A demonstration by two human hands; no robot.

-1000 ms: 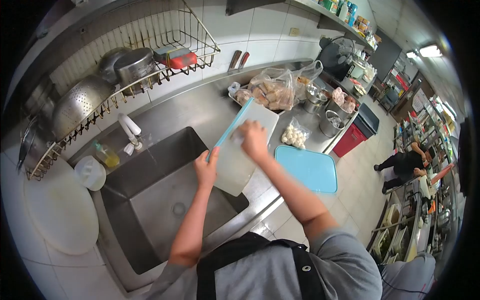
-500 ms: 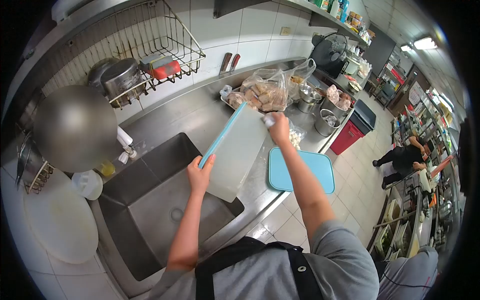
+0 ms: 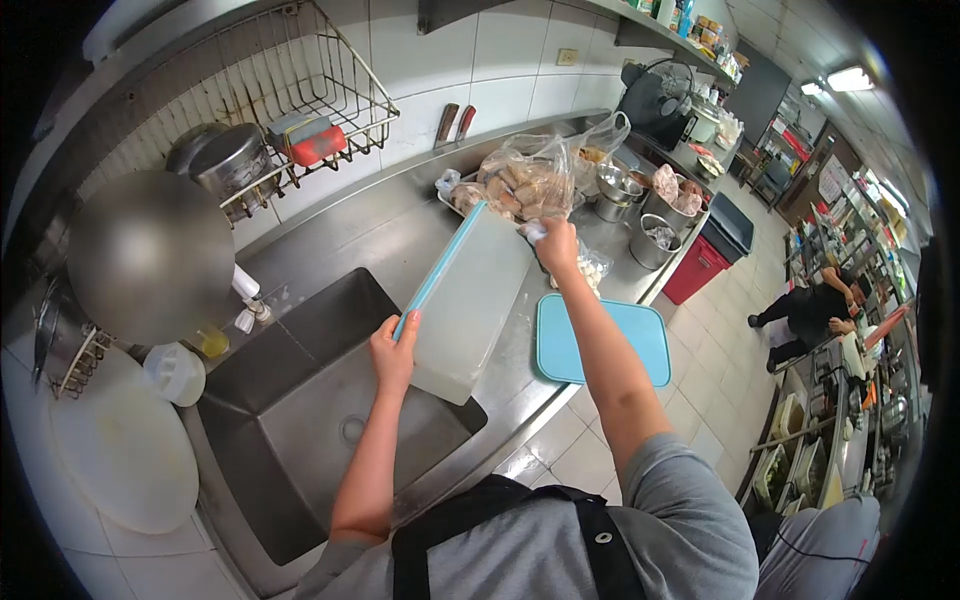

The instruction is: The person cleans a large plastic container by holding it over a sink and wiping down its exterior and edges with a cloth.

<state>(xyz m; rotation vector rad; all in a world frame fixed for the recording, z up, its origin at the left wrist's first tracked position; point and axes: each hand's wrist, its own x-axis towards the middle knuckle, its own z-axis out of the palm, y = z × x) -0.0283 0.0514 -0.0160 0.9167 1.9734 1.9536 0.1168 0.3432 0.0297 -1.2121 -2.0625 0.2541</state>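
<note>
My left hand grips a translucent plastic container by its blue rim. The container is tilted on its side, partly over the sink and partly over the steel counter. My right hand is closed around a small white wad at the container's far end. I cannot make out whether the wad is cloth or paper. Below my right forearm lies a flat light-blue lid at the counter's front edge. Just beyond that hand is a clear bag with white pieces, partly hidden.
Bagged brown food sits at the back of the counter, beside several metal pots. A wire rack hangs above the sink, near a faucet. A red bin stands past the counter's end. Another person works at shelves on the right.
My right hand and the white wad have shifted slightly toward the far end of the container. The view has moved a little; my left hand keeps its hold on the rim.
</note>
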